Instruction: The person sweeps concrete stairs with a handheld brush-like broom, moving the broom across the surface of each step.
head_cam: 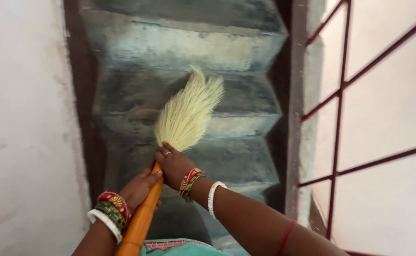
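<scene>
With both hands gripping the broom — right hand near bristles, left hand on orange handle — you're mid-staircase; the steps below look dusty and unswept.

Broom handle end off-frame below

I'm at the top of the stairs, looking down, steps dropping away ahead of me. My right hand sits farther down the broom handle, just behind the bristles, and my left hand grips the handle nearer to me, the two almost touching. The bristles fan out ahead over a step below (whether they touch it, I cannot tell). A wall runs along my left, close beside the steps. On my right, beyond the stair edge, stands a railing with another wall behind it.
</scene>
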